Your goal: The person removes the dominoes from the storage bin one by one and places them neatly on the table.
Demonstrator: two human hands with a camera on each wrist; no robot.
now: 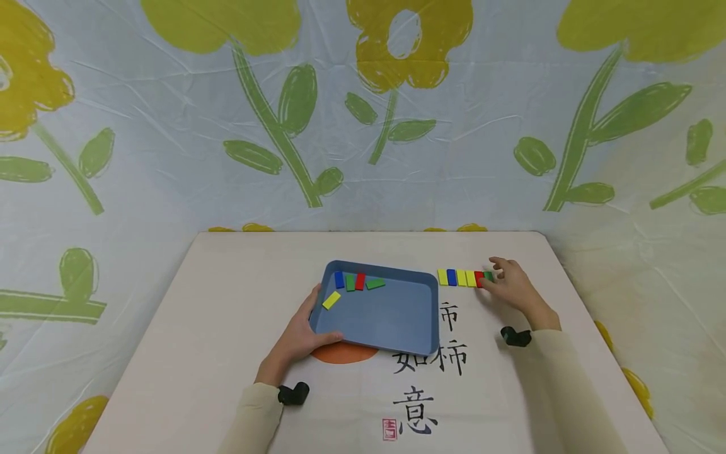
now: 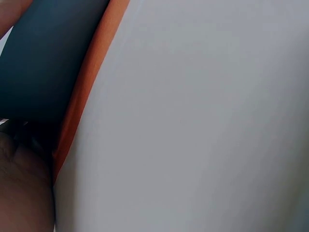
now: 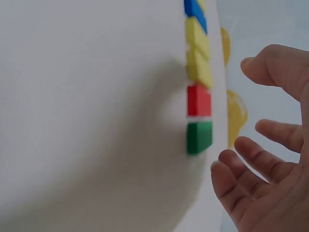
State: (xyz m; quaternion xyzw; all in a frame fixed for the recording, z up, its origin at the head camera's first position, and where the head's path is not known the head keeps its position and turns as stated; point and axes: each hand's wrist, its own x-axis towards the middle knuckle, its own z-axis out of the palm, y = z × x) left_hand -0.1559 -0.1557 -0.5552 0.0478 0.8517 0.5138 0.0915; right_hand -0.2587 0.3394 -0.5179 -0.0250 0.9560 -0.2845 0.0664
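Note:
My left hand [image 1: 297, 334] grips the left side of a blue-grey tray [image 1: 391, 318], with the thumb along its near rim and the other fingers at its left wall. Inside the tray lie a blue block [image 1: 339, 280], a red block [image 1: 360, 281], a yellow block [image 1: 331, 300] and two green ones. To the tray's right, small flat blocks stand in a row, ending in a red block [image 3: 199, 100] and a green block [image 3: 199, 137]. Over this end hovers my right hand [image 1: 515, 289], its fingers spread and relaxed. In the right wrist view nothing sits between thumb and fingers.
The pale table cloth [image 1: 227, 302] bears black brush characters [image 1: 416, 410], a red seal mark and an orange shape [image 1: 345, 353] partly under the tray. A floral curtain [image 1: 334, 189] hangs behind and beside the table. Each wrist carries a small black device.

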